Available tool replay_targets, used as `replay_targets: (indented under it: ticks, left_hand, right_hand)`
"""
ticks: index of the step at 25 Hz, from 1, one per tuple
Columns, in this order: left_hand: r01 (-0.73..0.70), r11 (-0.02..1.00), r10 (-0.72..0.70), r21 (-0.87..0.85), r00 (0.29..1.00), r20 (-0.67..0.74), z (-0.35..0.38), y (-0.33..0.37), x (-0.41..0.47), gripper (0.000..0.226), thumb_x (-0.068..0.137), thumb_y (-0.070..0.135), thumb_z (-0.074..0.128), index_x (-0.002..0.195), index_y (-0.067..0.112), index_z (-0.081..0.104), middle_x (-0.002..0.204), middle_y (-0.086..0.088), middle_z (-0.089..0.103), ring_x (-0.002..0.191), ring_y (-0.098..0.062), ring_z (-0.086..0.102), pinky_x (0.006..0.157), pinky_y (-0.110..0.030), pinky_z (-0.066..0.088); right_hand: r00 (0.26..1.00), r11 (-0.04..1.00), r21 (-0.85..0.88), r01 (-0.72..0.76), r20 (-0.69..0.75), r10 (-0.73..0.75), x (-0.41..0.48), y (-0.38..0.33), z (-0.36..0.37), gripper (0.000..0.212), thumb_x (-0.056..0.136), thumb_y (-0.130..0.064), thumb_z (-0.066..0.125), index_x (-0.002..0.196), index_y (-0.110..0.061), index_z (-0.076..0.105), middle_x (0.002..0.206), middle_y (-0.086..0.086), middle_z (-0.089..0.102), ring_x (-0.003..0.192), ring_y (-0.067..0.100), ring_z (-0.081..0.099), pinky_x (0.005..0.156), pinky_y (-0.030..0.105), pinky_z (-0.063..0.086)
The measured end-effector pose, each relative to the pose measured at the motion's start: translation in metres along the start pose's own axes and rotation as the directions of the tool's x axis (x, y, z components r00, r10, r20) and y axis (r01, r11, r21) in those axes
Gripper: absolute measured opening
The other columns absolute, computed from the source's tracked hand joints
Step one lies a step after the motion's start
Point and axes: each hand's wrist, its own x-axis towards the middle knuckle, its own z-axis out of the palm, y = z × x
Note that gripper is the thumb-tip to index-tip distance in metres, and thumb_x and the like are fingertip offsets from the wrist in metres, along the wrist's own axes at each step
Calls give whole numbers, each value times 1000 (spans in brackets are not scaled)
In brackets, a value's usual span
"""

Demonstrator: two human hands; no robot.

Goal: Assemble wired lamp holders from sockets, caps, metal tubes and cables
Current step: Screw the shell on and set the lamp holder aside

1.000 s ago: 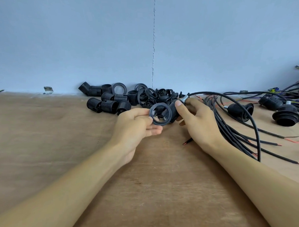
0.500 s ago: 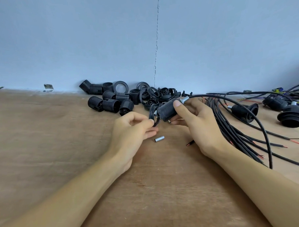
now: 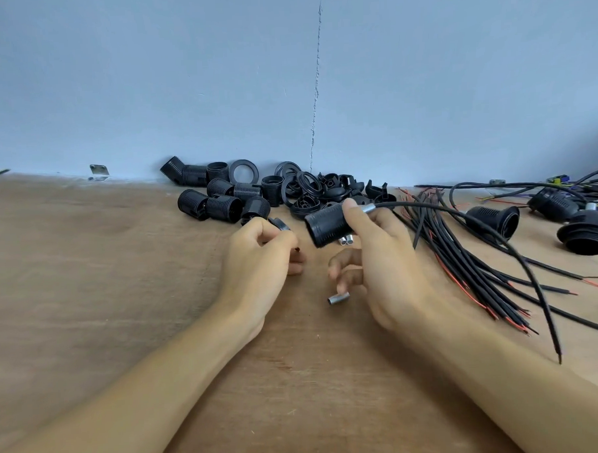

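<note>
Left hand: fingers curled, pinching a black ring, forearm low over the table. Right hand: thumb on top, gripping the socket, which lies sideways clear of the table; lower fingers loosely curled. One fitted tube at the socket's rear, cable running out of it to the right. One loose tube on the table under those fingers, tube pair just below the socket. Parts pile by the wall, too jumbled to count. Cable bundle right; three finished holders beyond.

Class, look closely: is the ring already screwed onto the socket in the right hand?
No, the left hand holds the ring apart from the socket gripped by the right hand.
</note>
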Motion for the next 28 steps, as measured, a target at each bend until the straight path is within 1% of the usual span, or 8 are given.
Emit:
replay_targets:
  ticks: [3,7,11,14,16,20,24,28]
  left_hand:
    - [6,1000,-7,-14,998,-60,-3,-1,4,29,85,5,62,61,17,52,66,-5,70,72,-25,75,73,-41,64]
    - [15,999,-13,-50,999,33,-3,2,5,28,84,4,66,60,16,56,87,-24,74,84,-36,76,84,-47,63]
    - [-41,999,41,25,999,-4,-2,4,7,23,78,18,68,59,21,56,68,-2,65,70,-20,62,66,-38,50]
    - [-43,995,55,94,991,-120,-2,5,5,16,68,31,64,55,26,56,61,10,55,65,-10,52,70,-38,47]
    - [-20,996,31,87,992,-123,-3,7,4,15,67,33,64,56,24,59,64,7,59,70,-13,57,78,-43,54]
    - [-8,994,11,113,999,-31,-5,8,10,16,65,34,68,57,21,64,75,-11,68,86,-28,70,96,-56,55]
    - [-47,998,44,42,996,75,-8,3,12,12,68,27,72,71,17,67,84,-6,75,95,-29,74,100,-53,55]
    - [-93,996,90,7,980,177,-6,-3,9,43,65,21,76,103,17,56,97,3,78,93,-13,75,98,-45,56]
  right_hand:
    - [994,998,-46,-39,100,43,-6,8,8,33,99,-44,58,109,-13,51,99,11,71,51,26,65,45,38,55]
    - [985,984,-89,153,89,-145,3,4,3,26,102,-39,53,111,-15,51,100,0,75,77,26,76,74,37,62]
    - [984,981,-83,174,48,-171,9,0,-6,29,99,-45,55,105,-17,51,94,-9,70,52,21,64,42,30,48]
    - [993,985,-159,66,107,-50,7,5,-4,30,99,-46,57,106,-17,52,98,3,68,50,24,64,41,32,50]
    - [992,982,-173,70,113,-51,9,7,-2,26,100,-43,56,110,-18,53,106,8,70,68,24,73,63,40,61]
    - [991,967,-218,133,54,-124,13,4,-7,37,93,-54,56,115,-24,58,118,-2,70,110,22,68,101,49,51]
    - [993,982,-153,114,26,-111,14,4,-11,35,96,-48,59,114,-18,60,111,-1,74,105,20,70,94,43,56]
    - [993,987,-103,120,29,-117,14,0,-13,28,100,-36,60,110,-10,61,97,-2,76,82,14,67,69,28,54]
